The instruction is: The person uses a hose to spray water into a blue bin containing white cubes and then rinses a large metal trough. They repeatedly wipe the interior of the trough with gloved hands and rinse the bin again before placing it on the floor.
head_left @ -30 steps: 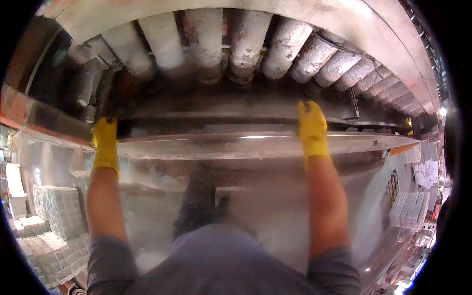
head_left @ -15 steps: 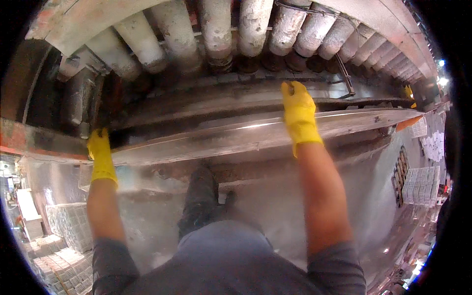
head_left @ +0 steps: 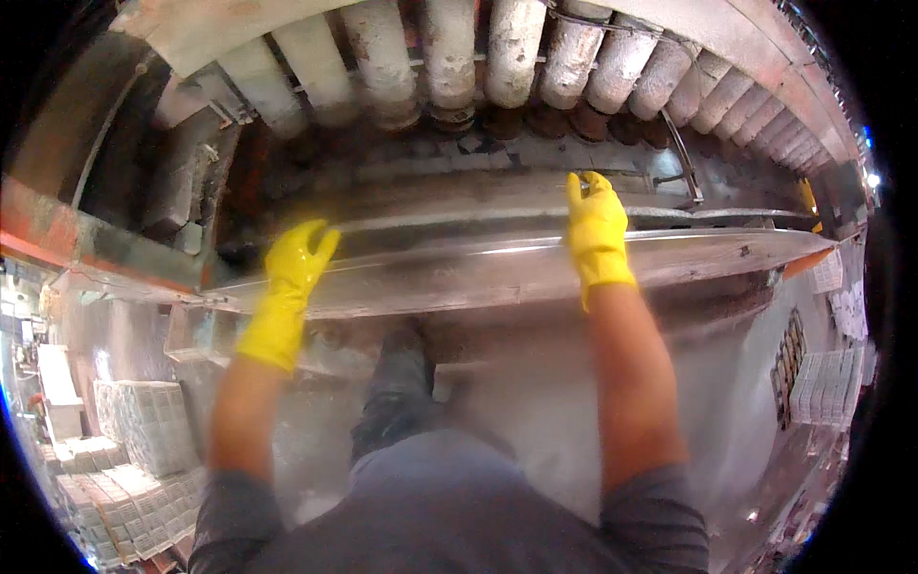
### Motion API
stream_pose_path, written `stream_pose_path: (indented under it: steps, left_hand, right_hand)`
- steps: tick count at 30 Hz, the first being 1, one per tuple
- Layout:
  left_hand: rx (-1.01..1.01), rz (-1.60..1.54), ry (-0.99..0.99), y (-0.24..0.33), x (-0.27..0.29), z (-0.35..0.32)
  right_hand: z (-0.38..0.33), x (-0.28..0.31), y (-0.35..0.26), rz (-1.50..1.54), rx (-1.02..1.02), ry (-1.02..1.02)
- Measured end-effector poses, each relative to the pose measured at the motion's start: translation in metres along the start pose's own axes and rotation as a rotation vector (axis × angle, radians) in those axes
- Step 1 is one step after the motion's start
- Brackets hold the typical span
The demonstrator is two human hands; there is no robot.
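My left hand [head_left: 301, 258], in a yellow rubber glove, hovers over the left part of a long metal ledge [head_left: 459, 273]. Its thumb and fingers are spread and no object shows in them; the glove is slightly blurred. Farther right, my right hand [head_left: 599, 225], gloved the same way, reaches across the ledge's shiny rim. A gap shows between its thumb and curled fingers, with nothing visible held. Behind the ledge runs a long pale strip [head_left: 459, 212], close to both hands, inside a dark, wet machine bed.
A row of thick, stained cylinders [head_left: 512, 57] hangs above the bed's far side. Near the right end stands a bent metal bar [head_left: 681, 158]. Stacked pale blocks [head_left: 143, 426] are at lower left, with another stack [head_left: 824, 387] at right. My leg [head_left: 397, 383] is below the ledge.
My left hand has come off the left end of the ledge and moved right, its fingers spreading. The right hand stays near its place, its thumb and fingers parting. The whole view has shifted slightly.
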State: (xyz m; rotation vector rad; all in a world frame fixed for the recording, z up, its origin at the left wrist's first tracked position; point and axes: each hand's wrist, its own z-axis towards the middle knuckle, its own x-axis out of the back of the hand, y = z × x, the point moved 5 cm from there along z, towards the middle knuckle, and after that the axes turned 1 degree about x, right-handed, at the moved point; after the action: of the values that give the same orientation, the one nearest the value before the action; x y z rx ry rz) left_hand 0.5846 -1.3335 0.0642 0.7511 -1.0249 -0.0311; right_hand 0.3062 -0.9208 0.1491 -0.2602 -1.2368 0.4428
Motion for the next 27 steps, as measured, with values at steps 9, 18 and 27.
stream_pose_path:
  steps: [9,18,27]
  left_hand:
    - [-0.067,0.057,-0.084,0.034,-0.011,0.004]
    - [0.042,0.159,-0.099,0.075,0.002,-0.01]
    - [0.028,0.17,-0.222,0.112,0.0,-0.023]
  right_hand:
    - [0.01,0.006,0.024,0.036,0.052,0.021]
    - [0.005,0.016,0.04,-0.016,0.307,-0.001]
    - [-0.014,0.041,0.041,-0.012,0.401,-0.237]
